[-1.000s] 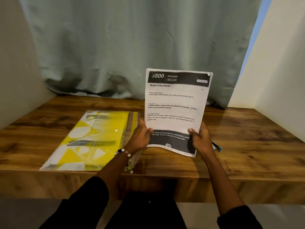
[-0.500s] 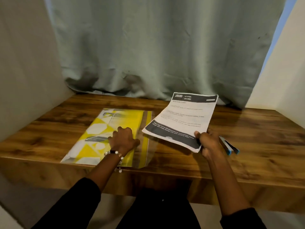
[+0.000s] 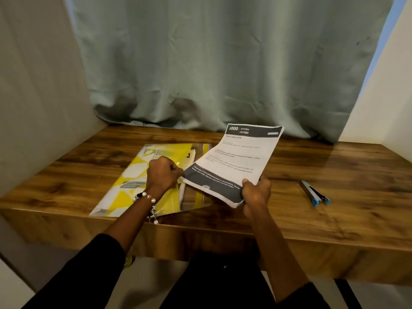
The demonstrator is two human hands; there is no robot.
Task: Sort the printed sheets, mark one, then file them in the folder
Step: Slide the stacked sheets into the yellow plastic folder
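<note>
Two hands work over a wooden desk (image 3: 334, 166). The right hand (image 3: 255, 192) grips the near corner of a stack of printed sheets (image 3: 236, 161), thumb on top, holding it tilted above the desk with its far end higher. The left hand (image 3: 163, 173), its fingers curled, pinches the raised right edge of a yellow-and-white folder (image 3: 142, 172) lying flat on the desk to the left of the sheets. Well apart to the right lies a marker (image 3: 314, 193) with blue ends. A beaded bracelet (image 3: 145, 197) circles the left wrist.
</note>
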